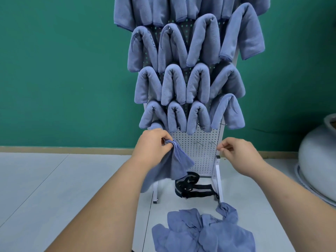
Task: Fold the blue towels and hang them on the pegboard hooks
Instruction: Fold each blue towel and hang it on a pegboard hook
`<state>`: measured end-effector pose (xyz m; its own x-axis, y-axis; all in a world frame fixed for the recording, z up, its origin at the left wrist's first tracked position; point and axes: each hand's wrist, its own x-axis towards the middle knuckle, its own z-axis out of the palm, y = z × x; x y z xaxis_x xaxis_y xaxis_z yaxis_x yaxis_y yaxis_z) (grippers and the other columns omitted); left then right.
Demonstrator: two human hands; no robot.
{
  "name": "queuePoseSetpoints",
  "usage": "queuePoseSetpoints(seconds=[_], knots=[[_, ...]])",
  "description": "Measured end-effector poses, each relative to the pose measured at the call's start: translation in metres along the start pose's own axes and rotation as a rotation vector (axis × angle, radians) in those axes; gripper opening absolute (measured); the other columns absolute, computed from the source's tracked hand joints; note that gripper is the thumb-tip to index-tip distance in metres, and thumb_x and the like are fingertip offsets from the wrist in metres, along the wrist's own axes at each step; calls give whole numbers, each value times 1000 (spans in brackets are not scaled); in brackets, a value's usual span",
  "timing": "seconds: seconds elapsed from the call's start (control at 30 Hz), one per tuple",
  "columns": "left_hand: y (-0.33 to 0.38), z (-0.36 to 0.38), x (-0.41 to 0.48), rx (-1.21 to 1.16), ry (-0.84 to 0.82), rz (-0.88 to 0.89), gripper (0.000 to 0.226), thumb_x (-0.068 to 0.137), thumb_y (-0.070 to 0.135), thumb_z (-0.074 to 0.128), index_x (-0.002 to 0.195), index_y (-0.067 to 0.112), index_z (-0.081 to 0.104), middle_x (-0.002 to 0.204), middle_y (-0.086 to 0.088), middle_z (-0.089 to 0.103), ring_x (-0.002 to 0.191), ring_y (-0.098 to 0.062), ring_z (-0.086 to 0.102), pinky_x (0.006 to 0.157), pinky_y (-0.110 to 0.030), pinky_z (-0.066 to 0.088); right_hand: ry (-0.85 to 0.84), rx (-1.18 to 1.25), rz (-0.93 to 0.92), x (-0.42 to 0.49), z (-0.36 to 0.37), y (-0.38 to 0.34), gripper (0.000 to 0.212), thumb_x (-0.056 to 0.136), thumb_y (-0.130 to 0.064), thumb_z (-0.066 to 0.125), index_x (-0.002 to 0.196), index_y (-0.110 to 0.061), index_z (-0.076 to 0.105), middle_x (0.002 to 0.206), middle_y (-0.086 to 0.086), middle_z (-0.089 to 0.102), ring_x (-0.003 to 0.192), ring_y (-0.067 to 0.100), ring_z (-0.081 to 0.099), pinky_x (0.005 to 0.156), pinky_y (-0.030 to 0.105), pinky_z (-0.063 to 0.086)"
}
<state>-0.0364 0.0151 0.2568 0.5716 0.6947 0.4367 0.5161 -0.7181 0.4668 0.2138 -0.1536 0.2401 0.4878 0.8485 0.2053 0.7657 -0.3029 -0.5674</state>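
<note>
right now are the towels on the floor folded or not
Not folded: the towels on the floor lie in a crumpled, tangled heap in front of the pegboard.

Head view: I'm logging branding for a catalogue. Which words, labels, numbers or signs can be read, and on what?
No text can be read.
Dark stitching on the left hung towel, second row: maybe script, too blurred to read.
Curved stitched mark on the lower-right hung towel: a shape, not letters.
Held towel: no mark shows.
Pegboard, floor strap: nothing written shows.
</note>
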Motion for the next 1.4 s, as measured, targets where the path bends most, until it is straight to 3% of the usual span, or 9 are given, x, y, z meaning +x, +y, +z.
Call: queuePoseSetpoints(seconds=[0.13,0.23,0.4,0.5,0.6,0.77,1.1,1.3,1.4], knots=[[-1,2,-2,96,-103,8,7,87,22,72,85,29,73,74,17,60,75,-14,59,67,-29,47,-109,115,-48,-2,5,-1,29,93,-16,70,117,-32,70,104,-21,75,95,1,70,96,32,57],[1,7,-2,130,-146,52,8,86,21,71,84,28,72,77,15,64,76,-12,59,67,-31,50,-238,118,-136,-6,16,-14,42,89,-43,80,128,-36,66,117,-24,71,107,-4,65,100,32,55],[13,13,0,124,-174,146,5,85,24,74,88,27,73,85,15,64,80,-10,58,71,-27,44,-278,63,-238,-11,35,-37,61,66,-80,76,107,-42,52,111,-15,64,103,9,60,86,37,52],[21,14,0,84,-182,192,5,85,25,75,86,29,72,86,14,64,83,-11,60,78,-30,49,-244,-96,-306,-9,41,-35,61,64,-79,75,98,-36,49,100,-14,59,91,11,55,77,36,49],[26,13,-2,64,-182,230,4,85,26,76,88,27,74,87,12,65,84,-11,61,79,-28,48,-240,-253,-280,-5,42,-24,36,71,-62,77,88,-37,56,89,-14,65,85,14,59,76,38,53],[20,9,-3,52,-177,200,8,84,30,81,87,26,74,86,11,68,81,-10,63,79,-30,53,-241,-228,-165,1,29,-4,13,82,-43,75,72,-40,67,77,-11,74,77,12,69,75,38,60],[10,2,-3,71,-227,100,11,87,35,84,87,26,78,84,13,71,78,-4,64,76,-28,55,-84,-16,-188,1,10,-1,5,88,-34,84,92,-33,81,80,-16,76,77,0,70,82,28,58],[7,6,-3,89,-254,43,12,87,34,84,89,28,74,84,12,73,81,-6,66,79,-33,58,-71,-86,-229,2,5,-8,39,88,-36,84,123,-44,68,83,-13,70,76,4,65,80,32,55],[8,7,-3,86,-251,29,13,87,31,85,90,29,72,85,12,72,81,-6,65,79,-35,58,-93,-266,-239,3,8,-9,16,93,-44,76,104,-32,75,82,-13,71,80,13,65,76,34,55]])
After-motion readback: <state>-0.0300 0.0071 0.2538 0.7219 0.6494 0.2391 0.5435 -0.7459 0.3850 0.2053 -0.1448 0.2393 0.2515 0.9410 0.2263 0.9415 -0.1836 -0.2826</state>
